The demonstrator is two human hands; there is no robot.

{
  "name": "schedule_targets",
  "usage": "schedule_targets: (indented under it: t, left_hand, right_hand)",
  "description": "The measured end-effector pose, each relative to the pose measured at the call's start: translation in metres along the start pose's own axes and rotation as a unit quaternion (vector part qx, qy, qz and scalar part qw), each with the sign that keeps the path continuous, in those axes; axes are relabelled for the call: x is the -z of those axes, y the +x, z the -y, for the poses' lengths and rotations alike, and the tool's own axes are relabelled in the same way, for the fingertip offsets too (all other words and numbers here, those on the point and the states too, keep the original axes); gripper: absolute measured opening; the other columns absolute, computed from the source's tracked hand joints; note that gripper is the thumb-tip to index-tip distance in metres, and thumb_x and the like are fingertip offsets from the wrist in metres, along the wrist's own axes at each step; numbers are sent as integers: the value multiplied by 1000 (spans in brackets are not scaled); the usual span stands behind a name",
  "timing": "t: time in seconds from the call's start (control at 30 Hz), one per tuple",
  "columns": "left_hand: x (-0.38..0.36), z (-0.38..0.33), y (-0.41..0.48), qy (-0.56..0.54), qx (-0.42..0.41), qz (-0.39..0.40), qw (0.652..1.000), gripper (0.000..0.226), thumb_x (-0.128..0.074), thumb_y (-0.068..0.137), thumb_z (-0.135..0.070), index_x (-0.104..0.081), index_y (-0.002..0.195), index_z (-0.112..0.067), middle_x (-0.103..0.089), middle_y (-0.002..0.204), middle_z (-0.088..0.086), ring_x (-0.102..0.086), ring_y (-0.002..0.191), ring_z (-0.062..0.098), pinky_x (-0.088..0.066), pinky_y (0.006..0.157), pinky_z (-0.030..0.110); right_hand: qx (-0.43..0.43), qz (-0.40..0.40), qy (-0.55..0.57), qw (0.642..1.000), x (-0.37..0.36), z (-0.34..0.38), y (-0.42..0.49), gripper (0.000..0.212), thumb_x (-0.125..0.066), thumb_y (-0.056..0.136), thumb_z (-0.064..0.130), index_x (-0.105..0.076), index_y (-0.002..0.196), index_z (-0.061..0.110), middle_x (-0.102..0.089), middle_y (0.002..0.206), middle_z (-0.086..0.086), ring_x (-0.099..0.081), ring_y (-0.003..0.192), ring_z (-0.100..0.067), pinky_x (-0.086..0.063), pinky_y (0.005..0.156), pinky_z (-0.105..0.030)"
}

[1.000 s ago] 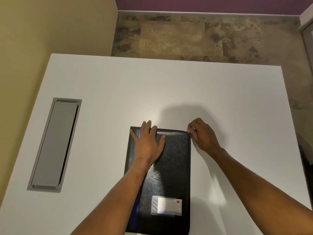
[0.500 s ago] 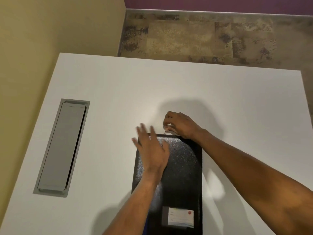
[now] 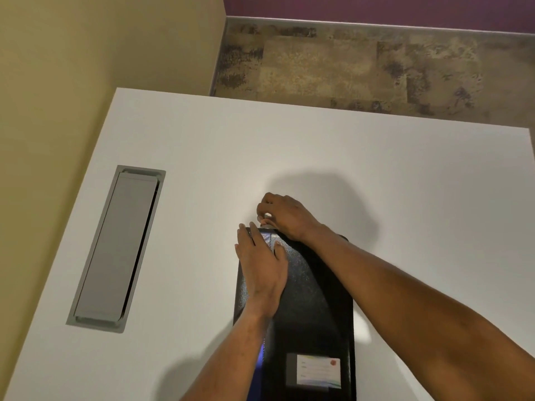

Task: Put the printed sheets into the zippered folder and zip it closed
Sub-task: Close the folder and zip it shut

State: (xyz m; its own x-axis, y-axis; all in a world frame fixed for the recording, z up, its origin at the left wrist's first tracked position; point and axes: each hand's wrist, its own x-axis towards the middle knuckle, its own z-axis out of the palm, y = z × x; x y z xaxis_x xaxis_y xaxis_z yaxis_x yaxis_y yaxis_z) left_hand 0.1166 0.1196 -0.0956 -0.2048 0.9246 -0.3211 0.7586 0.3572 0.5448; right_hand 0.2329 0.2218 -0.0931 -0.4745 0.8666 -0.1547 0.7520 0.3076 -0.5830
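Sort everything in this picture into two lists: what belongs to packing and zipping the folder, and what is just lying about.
Belongs to the job: black folder; left hand, pressing flat on it; right hand, pinching at its far edge, apparently the zip pull. No sheets show.

Just there: grey hatch set in the white table; label card on the folder's cover.

left hand [image 3: 262,267] flat, fingers straight, pressing the folder [image 3: 312,299] near its far left corner; right hand [image 3: 285,217] curled at its far edge, pinching zipper pull [image 3: 267,225].
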Motion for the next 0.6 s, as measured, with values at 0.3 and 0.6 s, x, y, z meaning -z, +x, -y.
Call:
schedule_targets:
  t: [0.3, 0.6]
  left_hand:
    - [23, 13, 2, -17, -57, 49, 997, 74, -52, 103, -21, -15, 165, -6, -13, 174, 12, -8, 162, 25, -11, 131, 41]
    - [49, 25, -41, 77, -163, 51, 982, 72, -55, 97, -16, -27, 163, -8, -25, 170, 12, -22, 157, 32, -27, 122, 54]
  right_hand:
    - [-110, 7, 6, 994, 0, 25, -8, 24, -48, 106, 21, -62, 126, 21, -62, 121, -2, -56, 113, -23, -43, 100, -39]
    - [-284, -123, 41, 950, 3, 62, -113, 64, -61, 97, 23, -38, 156, 17, -41, 161, -5, -39, 147, -25, -37, 120, -42]
